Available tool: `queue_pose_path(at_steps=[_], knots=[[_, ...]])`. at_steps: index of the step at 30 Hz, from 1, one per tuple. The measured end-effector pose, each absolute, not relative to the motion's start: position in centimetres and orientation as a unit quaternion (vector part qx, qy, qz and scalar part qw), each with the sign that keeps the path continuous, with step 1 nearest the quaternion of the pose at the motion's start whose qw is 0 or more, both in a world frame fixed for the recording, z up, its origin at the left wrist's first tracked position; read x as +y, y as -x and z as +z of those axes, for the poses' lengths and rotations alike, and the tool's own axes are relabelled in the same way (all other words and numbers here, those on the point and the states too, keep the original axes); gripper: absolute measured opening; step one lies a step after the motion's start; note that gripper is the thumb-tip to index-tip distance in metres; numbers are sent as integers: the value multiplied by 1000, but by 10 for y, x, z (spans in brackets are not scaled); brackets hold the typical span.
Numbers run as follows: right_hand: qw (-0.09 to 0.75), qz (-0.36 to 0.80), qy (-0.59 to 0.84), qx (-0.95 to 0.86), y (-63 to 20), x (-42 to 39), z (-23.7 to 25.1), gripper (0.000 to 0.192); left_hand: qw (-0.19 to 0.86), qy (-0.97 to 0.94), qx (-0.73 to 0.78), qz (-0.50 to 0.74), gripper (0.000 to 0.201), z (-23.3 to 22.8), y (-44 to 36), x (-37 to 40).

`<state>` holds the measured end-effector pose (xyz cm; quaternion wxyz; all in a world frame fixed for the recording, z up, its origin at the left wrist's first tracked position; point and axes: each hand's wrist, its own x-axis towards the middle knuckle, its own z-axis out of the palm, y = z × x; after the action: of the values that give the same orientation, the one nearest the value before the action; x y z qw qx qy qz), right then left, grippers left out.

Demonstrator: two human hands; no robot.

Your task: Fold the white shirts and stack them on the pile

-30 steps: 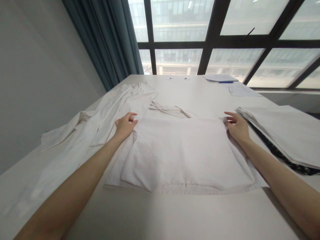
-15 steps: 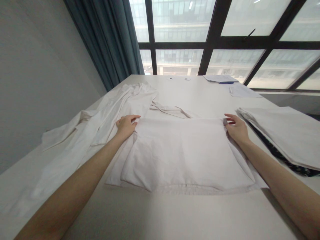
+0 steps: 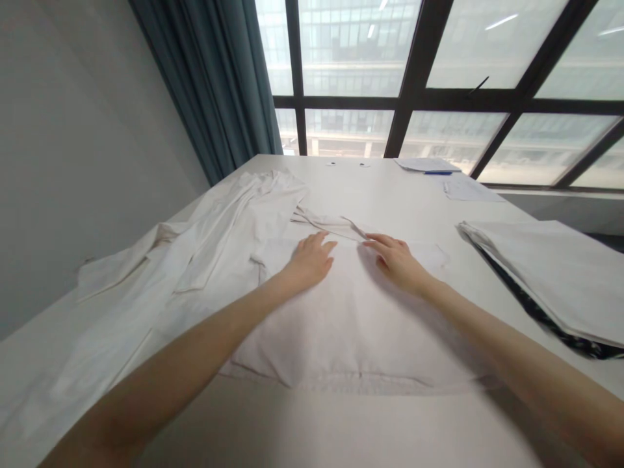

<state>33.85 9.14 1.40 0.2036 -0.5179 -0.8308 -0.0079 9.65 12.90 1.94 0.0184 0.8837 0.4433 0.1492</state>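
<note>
Pressing flat, fingers spread: left hand (image 3: 311, 261) and right hand (image 3: 397, 261) on folded cloth (image 3: 351, 318), mid-frame on surface (image 3: 341, 429).

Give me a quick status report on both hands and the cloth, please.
Left hand and right hand flat, open, on folded white cloth. Loose white fabric strip just beyond fingertips. Nothing in the way.
</note>
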Motion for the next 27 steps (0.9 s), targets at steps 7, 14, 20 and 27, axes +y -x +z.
queue_pose_path(at_steps=[7, 14, 20, 27], knots=[[142, -23, 524, -840, -314, 89, -2, 48, 8, -902, 420, 104, 57, -2, -120, 107], [89, -38, 546, -832, -311, 87, 0, 52, 9, -899, 431, 80, 64, -2, -116, 109], [52, -34, 581, -811, -308, 86, 1, 54, -4, -898, 436, 55, 66, 0, -115, 107], [15, -14, 612, -791, -317, 84, 4, 57, 18, -899, 437, 25, 74, 2, -106, 114]])
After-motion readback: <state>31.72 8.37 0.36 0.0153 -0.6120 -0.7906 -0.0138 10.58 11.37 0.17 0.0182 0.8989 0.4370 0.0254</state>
